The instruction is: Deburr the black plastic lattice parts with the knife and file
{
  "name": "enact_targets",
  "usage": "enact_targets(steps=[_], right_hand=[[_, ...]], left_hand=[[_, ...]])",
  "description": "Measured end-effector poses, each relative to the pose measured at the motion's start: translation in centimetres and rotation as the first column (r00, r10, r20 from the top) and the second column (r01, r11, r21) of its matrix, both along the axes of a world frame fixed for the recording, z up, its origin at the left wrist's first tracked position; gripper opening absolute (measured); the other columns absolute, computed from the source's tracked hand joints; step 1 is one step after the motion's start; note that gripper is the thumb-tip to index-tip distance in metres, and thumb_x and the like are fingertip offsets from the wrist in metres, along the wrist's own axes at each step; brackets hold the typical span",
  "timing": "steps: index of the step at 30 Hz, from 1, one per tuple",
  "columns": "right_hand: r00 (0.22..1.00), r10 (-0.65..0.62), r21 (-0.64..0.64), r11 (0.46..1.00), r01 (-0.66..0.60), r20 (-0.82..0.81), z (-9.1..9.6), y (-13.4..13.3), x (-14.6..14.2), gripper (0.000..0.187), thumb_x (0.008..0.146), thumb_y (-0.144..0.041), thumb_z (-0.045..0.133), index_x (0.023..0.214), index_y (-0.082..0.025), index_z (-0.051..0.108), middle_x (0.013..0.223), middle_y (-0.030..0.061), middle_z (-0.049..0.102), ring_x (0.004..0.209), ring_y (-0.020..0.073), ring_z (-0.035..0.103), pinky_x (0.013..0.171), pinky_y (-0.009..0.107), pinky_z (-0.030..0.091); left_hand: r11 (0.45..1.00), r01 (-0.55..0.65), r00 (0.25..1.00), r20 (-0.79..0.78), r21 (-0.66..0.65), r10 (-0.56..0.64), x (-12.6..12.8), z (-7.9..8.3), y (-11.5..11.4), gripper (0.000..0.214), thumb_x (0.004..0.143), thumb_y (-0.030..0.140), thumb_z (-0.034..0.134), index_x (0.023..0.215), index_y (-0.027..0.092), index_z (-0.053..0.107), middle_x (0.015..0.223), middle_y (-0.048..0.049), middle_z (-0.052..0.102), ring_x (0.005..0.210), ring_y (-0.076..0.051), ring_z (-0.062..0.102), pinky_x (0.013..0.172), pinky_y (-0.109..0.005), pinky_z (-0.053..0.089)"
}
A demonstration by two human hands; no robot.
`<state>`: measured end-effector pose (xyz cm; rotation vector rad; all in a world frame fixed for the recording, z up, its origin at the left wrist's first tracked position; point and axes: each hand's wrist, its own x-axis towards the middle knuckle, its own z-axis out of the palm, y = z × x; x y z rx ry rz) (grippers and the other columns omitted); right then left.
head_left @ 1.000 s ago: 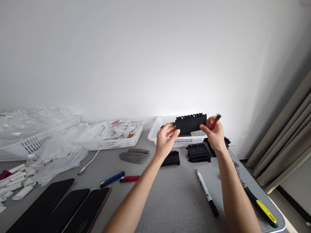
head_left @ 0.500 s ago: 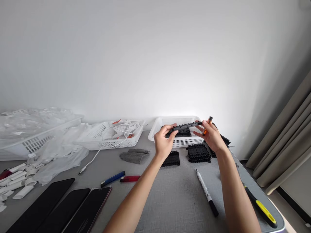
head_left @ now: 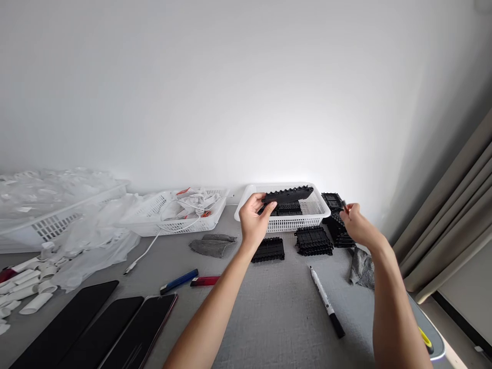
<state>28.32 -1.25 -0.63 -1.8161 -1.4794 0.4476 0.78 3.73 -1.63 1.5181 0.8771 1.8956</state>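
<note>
My left hand (head_left: 255,218) pinches one end of a black plastic piece with a toothed edge (head_left: 290,195), raised over the near part of a white basket (head_left: 294,224). My right hand (head_left: 357,224) is closed around an orange lighter, now mostly hidden, with its dark top (head_left: 344,204) showing at the fingertips. Behind that hand lie stacked black toothed pieces (head_left: 340,230). Below the basket rest another stack of them (head_left: 314,241) and a smaller black piece (head_left: 271,250). More black pieces (head_left: 286,209) lie inside the basket.
A marker (head_left: 326,302) lies in front, with a grey cloth (head_left: 362,267) to its right. Leftward are another grey cloth (head_left: 213,245), blue (head_left: 179,281) and red (head_left: 205,281) lighters, phones (head_left: 140,333), a basket with cables (head_left: 192,225), plastic bags (head_left: 100,246) and white tubes (head_left: 36,303).
My right hand has drawn away to the right and down with the orange lighter, leaving the black piece. My left hand keeps the piece, now turned to show more of its broad side.
</note>
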Motion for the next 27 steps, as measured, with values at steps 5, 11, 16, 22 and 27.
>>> enact_targets(steps=[5, 11, 16, 22, 27], right_hand=[[0.932, 0.084, -0.362, 0.931, 0.053, 0.352, -5.0, -2.6, -0.8, 0.019, 0.102, -0.026, 0.032, 0.107, -0.016, 0.047, 0.097, 0.0155, 0.066, 0.087, 0.0276, 0.066, 0.071, 0.035, 0.044], [0.876, 0.113, -0.452, 0.883, 0.128, 0.468, -12.1, -5.6, -2.1, 0.03, 0.097, -0.008, 0.03, 0.112, -0.007, 0.057, 0.107, 0.0206, 0.063, 0.087, 0.026, 0.07, 0.07, 0.033, 0.046], [0.822, 0.088, -0.365, 0.918, 0.152, 0.563, -14.6, -6.8, -2.9, 0.043, 0.093, 0.003, 0.027, 0.115, -0.008, 0.062, 0.114, 0.0199, 0.061, 0.092, 0.023, 0.069, 0.076, 0.031, 0.047], [0.757, 0.012, -0.276, 0.935, 0.224, 0.654, -14.4, -7.4, -3.5, 0.033, 0.101, -0.017, 0.036, 0.117, -0.014, 0.065, 0.11, 0.0174, 0.065, 0.107, 0.0314, 0.063, 0.081, 0.037, 0.048], [0.761, 0.006, -0.251, 0.946, 0.206, 0.649, -14.3, -7.9, -3.5, 0.03, 0.101, -0.021, 0.041, 0.117, -0.016, 0.065, 0.113, 0.0161, 0.067, 0.107, 0.0311, 0.063, 0.082, 0.037, 0.047]], left_hand=[[0.998, 0.058, 0.997, 0.057, -0.008, -0.057, 0.0, 0.0, 0.3, 0.035, 0.07, 0.034, 0.083, 0.095, 0.016, 0.065, 0.098, -0.0097, 0.075, 0.097, -0.022, 0.072, 0.093, -0.034, 0.055], [0.992, 0.104, 0.99, 0.104, -0.065, -0.097, 0.0, 0.5, 0.0, 0.042, 0.066, 0.036, 0.085, 0.097, 0.016, 0.065, 0.098, -0.0106, 0.075, 0.095, -0.023, 0.073, 0.091, -0.035, 0.056], [0.979, 0.165, 0.98, 0.135, -0.117, -0.15, 0.0, 0.8, -0.2, 0.048, 0.063, 0.037, 0.087, 0.101, 0.016, 0.065, 0.096, -0.0101, 0.076, 0.096, -0.023, 0.073, 0.091, -0.036, 0.056], [0.963, 0.221, 0.968, 0.152, -0.157, -0.198, -0.1, 0.8, -0.2, 0.051, 0.063, 0.036, 0.087, 0.104, 0.016, 0.066, 0.099, -0.0112, 0.077, 0.097, -0.023, 0.073, 0.091, -0.035, 0.055], [0.951, 0.243, 0.964, 0.158, -0.189, -0.215, -0.1, 0.9, -0.2, 0.051, 0.062, 0.036, 0.088, 0.104, 0.016, 0.066, 0.095, -0.0092, 0.077, 0.09, -0.021, 0.073, 0.09, -0.034, 0.054]])
